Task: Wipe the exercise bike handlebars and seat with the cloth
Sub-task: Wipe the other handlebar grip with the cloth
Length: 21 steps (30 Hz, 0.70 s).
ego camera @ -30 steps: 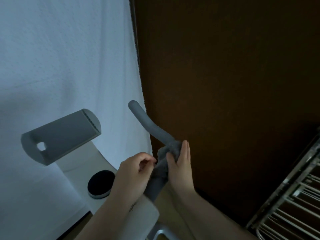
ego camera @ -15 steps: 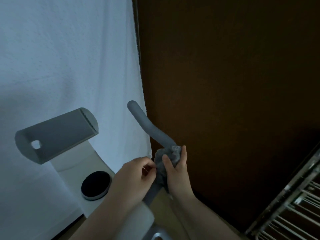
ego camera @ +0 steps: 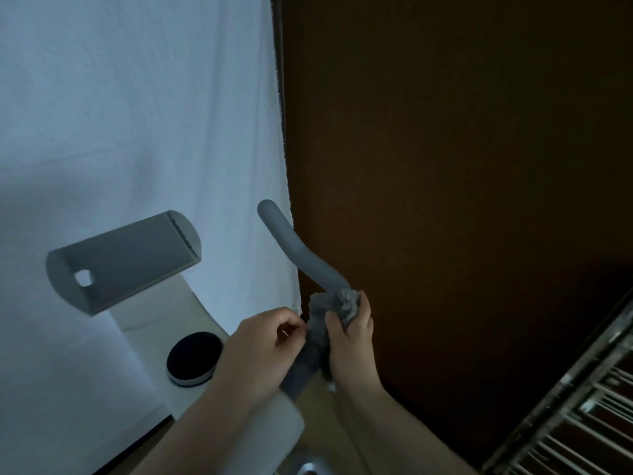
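Your right hand (ego camera: 351,341) grips the grey cloth (ego camera: 329,310) wrapped around the bike's handlebar (ego camera: 294,248). Your left hand (ego camera: 260,351) pinches the cloth's edge, fingers curled.

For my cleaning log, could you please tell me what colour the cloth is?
Grey, much like the handlebar that the cloth is wrapped around; seen in the head view.

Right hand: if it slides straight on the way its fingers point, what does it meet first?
The right hand, gripping the cloth, would likely follow the bare grey handlebar toward its rounded tip; nothing else seems in line, though depth is unclear.
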Each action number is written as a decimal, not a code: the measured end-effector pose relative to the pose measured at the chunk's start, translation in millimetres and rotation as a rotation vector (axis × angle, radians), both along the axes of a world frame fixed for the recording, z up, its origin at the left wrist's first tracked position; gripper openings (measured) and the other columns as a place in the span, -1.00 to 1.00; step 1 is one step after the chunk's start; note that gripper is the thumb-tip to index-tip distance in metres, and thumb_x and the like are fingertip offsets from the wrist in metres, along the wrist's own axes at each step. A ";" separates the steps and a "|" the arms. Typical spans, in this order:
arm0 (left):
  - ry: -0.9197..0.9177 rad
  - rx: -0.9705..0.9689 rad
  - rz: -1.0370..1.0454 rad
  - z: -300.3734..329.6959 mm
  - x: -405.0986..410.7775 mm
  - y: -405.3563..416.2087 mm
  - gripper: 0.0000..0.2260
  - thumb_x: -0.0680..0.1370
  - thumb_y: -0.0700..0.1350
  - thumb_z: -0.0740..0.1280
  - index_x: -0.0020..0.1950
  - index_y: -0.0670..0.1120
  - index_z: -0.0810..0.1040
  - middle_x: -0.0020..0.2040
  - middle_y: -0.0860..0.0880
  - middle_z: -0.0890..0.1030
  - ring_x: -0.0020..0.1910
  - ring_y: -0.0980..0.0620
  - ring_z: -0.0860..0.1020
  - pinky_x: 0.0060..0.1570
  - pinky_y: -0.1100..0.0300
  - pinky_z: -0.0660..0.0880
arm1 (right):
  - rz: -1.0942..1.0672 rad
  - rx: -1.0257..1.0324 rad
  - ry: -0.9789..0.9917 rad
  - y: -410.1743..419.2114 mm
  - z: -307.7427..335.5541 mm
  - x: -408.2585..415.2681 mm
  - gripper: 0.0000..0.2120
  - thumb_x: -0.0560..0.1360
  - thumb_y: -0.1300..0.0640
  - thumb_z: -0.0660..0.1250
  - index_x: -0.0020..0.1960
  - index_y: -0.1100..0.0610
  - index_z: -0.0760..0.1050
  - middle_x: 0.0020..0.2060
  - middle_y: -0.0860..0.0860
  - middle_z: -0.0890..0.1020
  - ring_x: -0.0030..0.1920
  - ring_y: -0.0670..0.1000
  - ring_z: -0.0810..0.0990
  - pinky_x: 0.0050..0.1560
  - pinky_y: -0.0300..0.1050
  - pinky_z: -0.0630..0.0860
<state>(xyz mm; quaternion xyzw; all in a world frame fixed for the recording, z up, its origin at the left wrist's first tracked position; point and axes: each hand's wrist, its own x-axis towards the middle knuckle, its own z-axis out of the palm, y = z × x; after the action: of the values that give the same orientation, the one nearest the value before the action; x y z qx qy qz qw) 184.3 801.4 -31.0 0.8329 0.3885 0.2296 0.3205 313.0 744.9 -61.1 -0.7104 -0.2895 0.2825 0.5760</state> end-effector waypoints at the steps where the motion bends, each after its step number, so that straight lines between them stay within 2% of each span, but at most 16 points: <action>1: 0.000 -0.004 -0.004 -0.3 0.2 0.1 -0.91 0.55 -0.04 0.30 -0.06 0.11 0.60 -0.15 0.20 0.62 -0.15 0.27 0.57 -0.07 0.24 0.54 | -0.007 -0.029 -0.017 6.7 2.7 7.9 -0.39 0.62 0.09 0.19 0.56 0.04 -0.04 0.49 0.08 0.14 0.41 0.10 0.30 0.18 -0.20 0.34; 5: -0.009 0.005 0.003 1.3 -0.5 0.7 -0.90 0.55 -0.06 0.31 -0.08 0.09 0.61 -0.14 0.20 0.63 -0.15 0.26 0.57 -0.08 0.28 0.53 | 0.002 -0.091 -0.090 32.3 15.3 33.9 -0.50 0.62 0.11 0.18 0.52 0.04 0.12 0.42 0.09 0.27 0.33 0.08 0.40 0.12 -0.21 0.37; 10: 0.006 0.015 -0.003 -0.6 1.1 0.4 -0.90 0.54 -0.04 0.30 -0.06 0.11 0.61 -0.14 0.18 0.62 -0.14 0.24 0.56 -0.05 0.20 0.54 | -0.009 -0.044 -0.168 12.7 2.3 11.5 -0.41 0.61 0.10 0.22 0.55 0.04 0.02 0.46 0.08 0.19 0.40 0.11 0.34 0.30 -0.04 0.44; 13: 0.048 0.043 -0.026 -1.9 2.5 2.7 -0.90 0.55 -0.02 0.29 -0.06 0.13 0.60 -0.12 0.19 0.62 -0.13 0.22 0.56 -0.03 0.17 0.54 | 0.017 -0.155 -0.196 36.0 10.0 34.5 -0.46 0.61 0.05 0.21 0.53 0.04 0.10 0.42 0.08 0.29 0.33 0.07 0.41 0.13 -0.20 0.40; 17: 0.043 0.060 -0.032 -3.4 3.2 1.6 -0.90 0.54 -0.02 0.29 -0.05 0.12 0.60 -0.13 0.18 0.61 -0.14 0.22 0.55 -0.05 0.20 0.53 | 0.023 -0.110 -0.268 25.0 3.9 24.2 -0.45 0.61 0.06 0.21 0.53 0.03 0.08 0.44 0.05 0.26 0.35 0.07 0.40 0.25 -0.12 0.45; 21: 0.086 0.122 -0.049 -4.7 6.8 2.5 -0.90 0.54 -0.01 0.28 -0.06 0.14 0.58 -0.14 0.20 0.59 -0.17 0.24 0.54 -0.10 0.26 0.52 | 0.069 -0.139 -0.248 42.6 14.2 46.8 -0.48 0.60 0.05 0.24 0.51 0.04 0.16 0.41 0.03 0.32 0.35 0.01 0.38 0.14 -0.25 0.31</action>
<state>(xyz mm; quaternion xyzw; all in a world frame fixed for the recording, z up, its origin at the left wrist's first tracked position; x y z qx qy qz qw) 191.1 803.9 -35.7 0.8693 0.3666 0.2088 0.2575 359.8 787.5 -46.9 -0.7676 -0.3625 0.2314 0.4753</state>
